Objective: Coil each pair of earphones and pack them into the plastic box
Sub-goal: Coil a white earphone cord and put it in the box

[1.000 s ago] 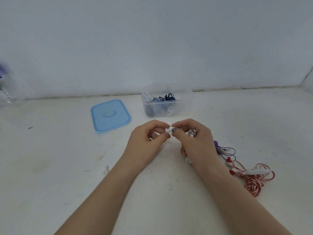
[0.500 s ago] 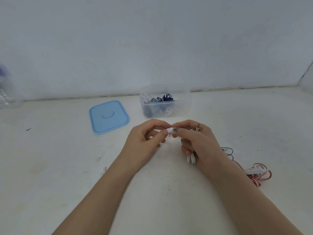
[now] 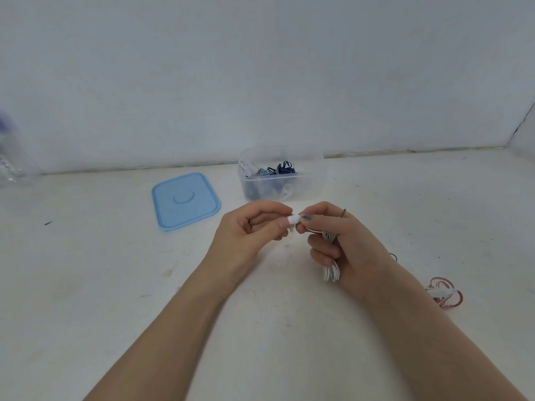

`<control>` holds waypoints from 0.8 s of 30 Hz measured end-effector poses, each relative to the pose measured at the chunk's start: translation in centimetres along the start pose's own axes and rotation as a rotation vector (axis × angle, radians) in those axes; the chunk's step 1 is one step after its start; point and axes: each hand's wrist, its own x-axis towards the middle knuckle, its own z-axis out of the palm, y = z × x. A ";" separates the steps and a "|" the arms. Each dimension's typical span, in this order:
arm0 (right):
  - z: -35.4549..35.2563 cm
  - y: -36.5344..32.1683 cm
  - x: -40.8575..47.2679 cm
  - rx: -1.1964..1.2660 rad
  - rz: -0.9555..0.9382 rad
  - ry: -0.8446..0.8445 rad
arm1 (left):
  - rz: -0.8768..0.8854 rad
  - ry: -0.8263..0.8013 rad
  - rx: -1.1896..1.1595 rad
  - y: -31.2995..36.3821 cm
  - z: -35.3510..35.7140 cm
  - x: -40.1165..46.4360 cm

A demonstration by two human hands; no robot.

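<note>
White earphones are bundled in my right hand, the cable loops sticking out below the palm and the metal plug poking up by the knuckles. My left hand pinches a white earbud together with the right thumb and forefinger, between the two hands. The clear plastic box stands just behind my hands, holding dark blue and white earphones. Red-and-white earphones lie on the table to the right, partly hidden by my right forearm.
The light blue lid lies flat on the white table left of the box. A blurred clear bottle stands at the far left edge. A wall runs close behind the box. A dark cable end peeks out beside my right hand.
The view has tilted slightly. My right hand has turned and shifted, so it now hides the purple earphones and more of the red-and-white ones. Both hands keep pinching the white earbud.
</note>
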 end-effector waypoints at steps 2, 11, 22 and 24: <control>0.0 0.0 0.0 0.005 -0.003 -0.005 | -0.015 -0.003 -0.011 -0.1 0.0 0.1; -0.2 0.3 0.4 0.018 -0.001 0.007 | -0.046 0.036 0.034 0.0 0.0 0.2; -0.1 0.6 0.8 -0.022 -0.015 0.079 | -0.002 -0.001 0.313 -0.9 0.5 0.2; 0.2 0.8 0.9 -0.052 -0.028 0.115 | 0.005 0.024 0.298 -0.7 0.6 0.1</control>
